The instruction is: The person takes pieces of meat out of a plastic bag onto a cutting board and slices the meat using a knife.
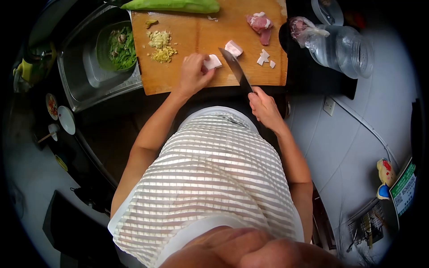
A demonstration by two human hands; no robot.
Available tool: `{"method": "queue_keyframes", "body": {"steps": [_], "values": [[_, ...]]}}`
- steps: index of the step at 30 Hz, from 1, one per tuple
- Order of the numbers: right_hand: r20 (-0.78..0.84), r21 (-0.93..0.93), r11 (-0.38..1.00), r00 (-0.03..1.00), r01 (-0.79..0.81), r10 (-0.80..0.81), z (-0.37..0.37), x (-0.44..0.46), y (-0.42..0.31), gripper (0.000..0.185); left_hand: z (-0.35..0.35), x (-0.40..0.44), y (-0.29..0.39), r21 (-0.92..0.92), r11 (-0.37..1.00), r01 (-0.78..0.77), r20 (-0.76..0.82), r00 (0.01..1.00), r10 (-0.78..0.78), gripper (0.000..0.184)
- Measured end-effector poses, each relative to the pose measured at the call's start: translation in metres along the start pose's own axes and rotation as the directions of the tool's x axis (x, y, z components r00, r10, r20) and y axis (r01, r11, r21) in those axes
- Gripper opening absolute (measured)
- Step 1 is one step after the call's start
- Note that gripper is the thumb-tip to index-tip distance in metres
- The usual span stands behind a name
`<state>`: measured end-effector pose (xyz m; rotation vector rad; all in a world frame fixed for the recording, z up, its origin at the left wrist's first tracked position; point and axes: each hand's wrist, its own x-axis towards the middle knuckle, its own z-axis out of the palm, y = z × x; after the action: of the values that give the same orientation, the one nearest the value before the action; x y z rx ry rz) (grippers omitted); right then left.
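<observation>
My left hand (193,71) is closed on a block of pale pork fat (212,62) on the wooden cutting board (201,31). In my right hand (264,106) is the handle of a kitchen knife (237,70), its dark blade slanting up and left over the board. The blade's tip lies between the held block and a second pale pinkish piece of fat (234,48). Several small white cut pieces (263,58) are scattered to the right. Above them lies a chunk of pink raw meat (260,26).
On the board's left are chopped garlic (159,39), minced yellow ginger (164,54) and a small brownish lump (151,23). A peeled green gourd (174,5) lies along its far edge. Leafy greens (121,51) sit in the metal sink (82,91). A clear jar (344,50) is at right.
</observation>
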<state>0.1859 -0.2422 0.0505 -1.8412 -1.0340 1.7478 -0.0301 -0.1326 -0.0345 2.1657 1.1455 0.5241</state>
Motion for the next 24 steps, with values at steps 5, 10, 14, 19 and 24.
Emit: {"method": "queue_keyframes", "body": {"steps": [5,10,14,19,24], "values": [[0.026,-0.171,0.985,1.0,-0.001,0.006,-0.009,0.026,-0.011,0.039,0.006,-0.005,0.02,-0.412,0.904,0.112,-0.24,0.944,-0.227,0.033],[-0.091,-0.251,0.956,0.979,0.153,-0.18,-0.008,0.036,-0.021,0.038,0.013,0.0,0.005,0.052,0.997,-0.058,-0.129,0.99,0.065,0.036],[-0.025,-0.295,0.944,0.987,0.146,-0.16,-0.009,0.019,-0.036,0.038,0.007,0.003,0.008,-0.006,0.984,-0.176,-0.299,0.94,0.166,0.031],[0.004,-0.335,0.916,0.972,0.222,-0.234,-0.006,0.014,-0.024,0.037,0.017,0.008,0.004,0.008,0.955,-0.296,-0.205,0.935,0.291,0.023],[0.063,-0.438,0.876,0.979,0.201,-0.194,-0.014,0.009,-0.029,0.035,0.016,0.005,0.005,-0.026,0.962,-0.271,-0.192,0.946,0.261,0.024]]}}
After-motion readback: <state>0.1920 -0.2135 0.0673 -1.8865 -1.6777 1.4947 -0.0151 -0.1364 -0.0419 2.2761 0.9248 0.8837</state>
